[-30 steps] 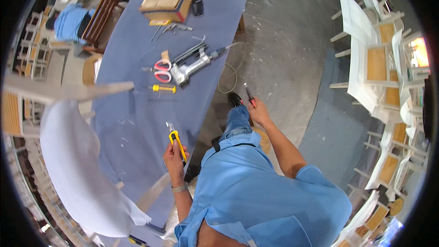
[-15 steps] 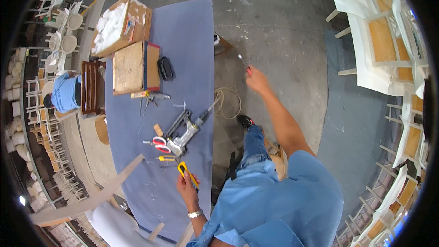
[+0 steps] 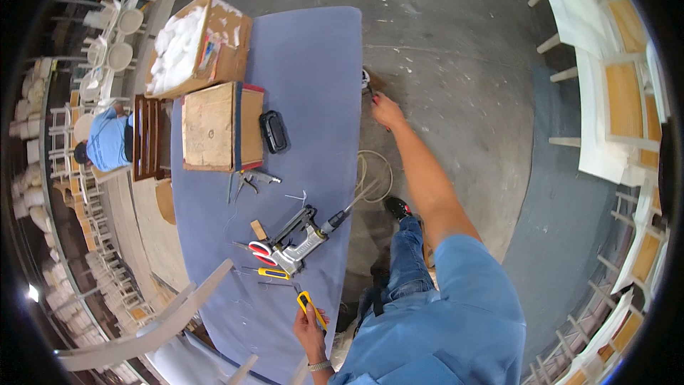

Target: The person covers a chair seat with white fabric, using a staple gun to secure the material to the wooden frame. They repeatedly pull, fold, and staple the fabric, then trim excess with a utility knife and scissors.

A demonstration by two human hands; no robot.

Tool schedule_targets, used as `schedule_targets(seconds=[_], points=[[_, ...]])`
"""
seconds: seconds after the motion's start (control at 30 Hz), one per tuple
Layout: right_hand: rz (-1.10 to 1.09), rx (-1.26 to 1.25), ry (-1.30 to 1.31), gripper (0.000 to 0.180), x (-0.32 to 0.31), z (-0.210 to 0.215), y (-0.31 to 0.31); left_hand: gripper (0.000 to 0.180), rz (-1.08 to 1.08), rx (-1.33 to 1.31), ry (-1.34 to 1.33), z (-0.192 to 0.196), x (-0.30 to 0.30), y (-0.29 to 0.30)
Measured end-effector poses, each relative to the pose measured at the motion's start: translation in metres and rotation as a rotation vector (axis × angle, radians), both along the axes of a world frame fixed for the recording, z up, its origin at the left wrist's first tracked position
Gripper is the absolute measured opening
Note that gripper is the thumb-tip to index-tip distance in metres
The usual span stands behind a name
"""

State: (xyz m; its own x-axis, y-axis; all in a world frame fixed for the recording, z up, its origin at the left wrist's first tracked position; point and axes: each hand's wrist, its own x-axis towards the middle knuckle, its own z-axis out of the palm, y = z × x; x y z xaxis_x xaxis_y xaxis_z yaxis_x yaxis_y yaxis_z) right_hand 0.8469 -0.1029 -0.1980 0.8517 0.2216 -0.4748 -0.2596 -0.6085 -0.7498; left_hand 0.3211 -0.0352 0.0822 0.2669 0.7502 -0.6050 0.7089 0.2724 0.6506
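Note:
My left hand is closed around a yellow-and-black handled tool over the near part of the table; its exact kind is unclear. Beyond the table's right edge, my right hand grips a red-handled tool, its tip close to a white round thing at that edge. Whether they touch, I cannot tell. Just ahead of my left hand lie another yellow-handled tool, red-and-white scissors and a silver staple gun with an air line attached.
A wooden box, a cardboard box of white stuffing and a black tray stand on the table. A coiled hose hangs beside it. Chair frames line the right; a person sits at left.
My right hand has drawn the red-handled tool in toward the white thing at the table edge. My left hand still holds its yellow tool. The whole view has shifted slightly.

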Motion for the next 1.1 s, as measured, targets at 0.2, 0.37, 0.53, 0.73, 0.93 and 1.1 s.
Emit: schedule_targets(seconds=[0.2, 0.37, 0.53, 0.73, 0.93, 1.1], points=[[-0.019, 0.137, -0.149, 0.047, -0.132, 0.084, -0.055, 0.03, 0.132, -0.052, -0.066, -0.01, -0.013, -0.012], [0.658, 0.102, -0.325, 0.041, -0.204, 0.155, -0.019, 0.032, -0.012, 0.211, -0.007, -0.027, -0.032, -0.014], [1.04, 0.096, -0.61, 0.044, -0.229, 0.175, 0.066, 0.031, 0.149, 0.284, -0.01, 0.024, -0.058, -0.026], [1.433, 0.593, -0.615, 0.043, -0.342, 0.245, 0.123, 0.038, 0.404, 0.589, -0.135, 0.05, -0.107, -0.046], [1.485, 0.807, 0.537, 0.046, -0.527, 0.278, 0.072, 0.05, 0.347, 0.936, -0.268, 0.067, -0.165, -0.041], [1.21, 1.026, 0.67, 0.046, -0.607, 0.307, 0.075, 0.044, 0.385, 0.796, -0.333, 0.112, -0.251, -0.057]])
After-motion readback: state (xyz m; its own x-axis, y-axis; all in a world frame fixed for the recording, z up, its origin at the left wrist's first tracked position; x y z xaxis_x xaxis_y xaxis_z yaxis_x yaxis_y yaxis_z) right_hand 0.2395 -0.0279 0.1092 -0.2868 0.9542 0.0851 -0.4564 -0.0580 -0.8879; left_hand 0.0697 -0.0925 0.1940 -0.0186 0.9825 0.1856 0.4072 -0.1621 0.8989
